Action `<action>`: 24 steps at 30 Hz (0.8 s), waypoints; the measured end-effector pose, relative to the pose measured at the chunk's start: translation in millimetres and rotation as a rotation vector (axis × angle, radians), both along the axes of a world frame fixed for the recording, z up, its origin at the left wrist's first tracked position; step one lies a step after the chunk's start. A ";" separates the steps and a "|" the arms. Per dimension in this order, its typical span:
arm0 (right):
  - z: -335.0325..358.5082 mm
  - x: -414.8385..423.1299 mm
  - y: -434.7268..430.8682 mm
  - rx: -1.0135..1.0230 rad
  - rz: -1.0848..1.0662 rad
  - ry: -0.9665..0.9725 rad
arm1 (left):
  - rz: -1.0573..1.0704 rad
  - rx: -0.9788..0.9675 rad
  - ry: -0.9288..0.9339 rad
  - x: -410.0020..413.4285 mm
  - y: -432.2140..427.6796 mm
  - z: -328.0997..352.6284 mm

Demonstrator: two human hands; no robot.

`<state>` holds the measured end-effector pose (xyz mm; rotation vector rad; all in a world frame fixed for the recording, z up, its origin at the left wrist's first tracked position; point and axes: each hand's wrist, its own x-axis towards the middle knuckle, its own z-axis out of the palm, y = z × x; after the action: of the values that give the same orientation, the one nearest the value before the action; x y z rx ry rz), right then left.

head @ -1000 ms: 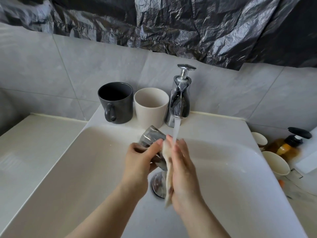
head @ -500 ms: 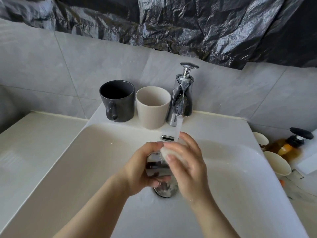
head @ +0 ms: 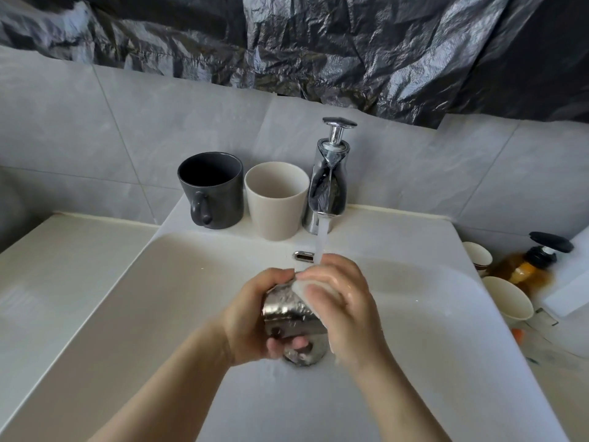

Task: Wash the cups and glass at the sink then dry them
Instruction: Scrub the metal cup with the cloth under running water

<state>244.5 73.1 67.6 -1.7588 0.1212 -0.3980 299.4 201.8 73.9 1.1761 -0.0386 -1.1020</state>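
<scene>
While water [head: 320, 244] runs from the tap [head: 328, 186], the washing step is in hand, and the glass [head: 287, 311] is the piece being scrubbed. It lies tilted on its side low in the sink [head: 159, 298], just above the drain [head: 306, 354]. The left hand [head: 251, 314] has its fingers curled round the glass from the left. The right hand [head: 347, 314] has its fingers bent over a white pad [head: 302, 287], sponge or cloth I cannot tell, and presses it on the far end of the glass under the stream.

Next, I judge, comes a rinse of the glass, which calls for a firm grip on wet, slippery walls.

On the far ledge, left of the tap, stand a dark mug [head: 212, 189] and a beige cup [head: 276, 199], upright and touching or nearly so; nothing shows inside either. What the glass holds is hidden. At the right edge two pale cups [head: 506, 298] look empty, near an amber pump bottle [head: 526, 266].
</scene>
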 end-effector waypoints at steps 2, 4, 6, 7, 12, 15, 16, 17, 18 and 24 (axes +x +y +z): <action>-3.0 1.6 -3.5 0.330 0.041 0.195 | -0.052 0.061 -0.196 3.4 5.3 -0.7; -0.7 0.9 -7.5 0.733 0.215 0.500 | -0.063 0.042 -0.365 3.5 6.7 1.2; -1.7 3.5 -8.4 0.938 0.255 0.546 | -0.035 -0.038 -0.397 1.6 5.5 0.6; 0.0 4.0 -6.0 0.966 0.188 0.508 | 0.036 -0.051 -0.362 1.1 3.7 -1.0; -1.1 8.0 24.3 0.755 0.017 0.157 | 0.491 0.026 -0.205 0.0 -11.1 -3.3; -17.1 6.3 28.4 0.022 -0.090 0.017 | 0.452 0.246 -0.452 -0.1 -9.6 -4.2; -20.5 5.9 25.1 -0.154 -0.116 0.008 | 0.381 0.308 -0.549 -0.4 -7.9 -4.0; -20.7 5.3 21.3 -0.244 -0.144 0.001 | 0.308 0.354 -0.616 -0.4 -5.7 -2.7; -22.9 5.7 16.2 -0.259 -0.159 0.011 | 0.242 0.374 -0.651 -0.5 -3.3 -0.5; 16.5 -4.8 -7.1 0.821 0.217 0.427 | -0.092 0.271 -0.654 -1.5 6.0 2.6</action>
<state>239.7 66.0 84.1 -0.9995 0.3409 0.1861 297.9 207.8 76.6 1.7560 -0.4645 -0.7741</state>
